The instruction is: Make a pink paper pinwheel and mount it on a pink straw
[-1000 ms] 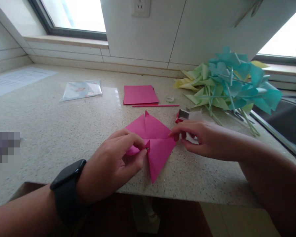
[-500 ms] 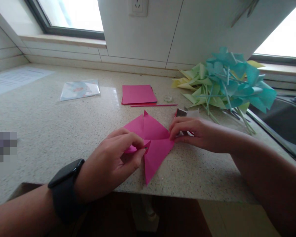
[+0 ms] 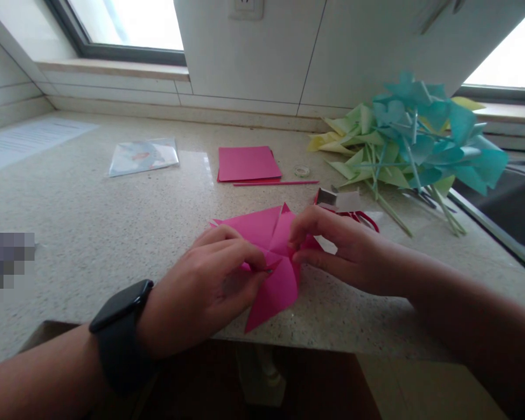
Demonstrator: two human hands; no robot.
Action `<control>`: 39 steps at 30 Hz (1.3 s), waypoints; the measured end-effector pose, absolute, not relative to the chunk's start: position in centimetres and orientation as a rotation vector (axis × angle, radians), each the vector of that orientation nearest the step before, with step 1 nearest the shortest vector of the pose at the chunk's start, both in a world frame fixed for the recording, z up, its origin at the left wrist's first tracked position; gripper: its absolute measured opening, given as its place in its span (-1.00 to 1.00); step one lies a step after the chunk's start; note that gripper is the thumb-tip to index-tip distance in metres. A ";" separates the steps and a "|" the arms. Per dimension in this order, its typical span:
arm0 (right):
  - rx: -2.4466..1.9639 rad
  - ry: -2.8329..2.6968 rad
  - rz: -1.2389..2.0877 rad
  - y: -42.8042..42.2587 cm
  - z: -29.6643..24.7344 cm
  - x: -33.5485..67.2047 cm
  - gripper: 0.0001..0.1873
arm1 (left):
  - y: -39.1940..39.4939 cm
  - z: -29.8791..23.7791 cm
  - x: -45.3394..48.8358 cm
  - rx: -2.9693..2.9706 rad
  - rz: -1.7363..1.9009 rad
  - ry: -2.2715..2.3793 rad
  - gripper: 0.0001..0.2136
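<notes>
A pink paper sheet (image 3: 262,224), cut and partly folded into a pinwheel shape, lies near the front edge of the speckled counter (image 3: 91,221). My left hand (image 3: 205,289), with a black watch on the wrist, pinches a folded corner at the paper's centre. My right hand (image 3: 339,248) pinches the right corner and folds it in toward the centre. Both hands are closed on the paper.
A stack of pink paper (image 3: 247,163) and a pink stick (image 3: 275,183) lie behind. A tape roll (image 3: 301,171), a stapler (image 3: 328,197), red-handled scissors (image 3: 365,219), a plastic sleeve (image 3: 143,156), a pile of teal and green paper pinwheels (image 3: 411,140) and a sink (image 3: 514,210) at right.
My right hand has moved left, lifting the paper's right corner toward the centre. The paper has turned slightly and its lower point has shifted. My left hand keeps its pinch.
</notes>
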State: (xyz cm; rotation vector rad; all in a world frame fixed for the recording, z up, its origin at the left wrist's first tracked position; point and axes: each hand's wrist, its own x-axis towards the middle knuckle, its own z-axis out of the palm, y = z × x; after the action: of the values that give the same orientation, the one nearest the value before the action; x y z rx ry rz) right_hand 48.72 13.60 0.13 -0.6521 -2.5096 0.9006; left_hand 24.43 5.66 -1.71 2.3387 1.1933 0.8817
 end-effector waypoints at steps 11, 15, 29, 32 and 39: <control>-0.576 -2.508 0.943 13.0 0.3 48.5 -0.86 | 5.4 -1.5 24.3 2.332 0.915 1.204 -0.93; -0.578 -2.469 0.919 12.9 -0.2 48.3 -0.77 | 5.5 -1.6 24.4 2.398 0.938 1.196 -0.92; -0.641 -2.453 0.740 12.1 -0.1 47.7 -0.79 | 5.3 -1.8 24.2 2.505 0.936 1.143 -0.93; -0.619 -2.446 0.731 11.9 0.0 47.6 -0.84 | 5.2 -1.7 24.3 2.549 0.939 1.129 -0.94; -0.627 -2.377 0.711 11.3 0.3 47.2 -0.90 | 4.9 -1.6 24.4 2.646 0.977 1.136 -0.97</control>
State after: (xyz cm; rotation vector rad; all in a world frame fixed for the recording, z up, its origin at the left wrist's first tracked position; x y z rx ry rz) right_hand 47.24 11.30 0.34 -0.6269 -2.3772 0.7113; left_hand 24.41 4.86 -1.59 2.6456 1.1360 0.9772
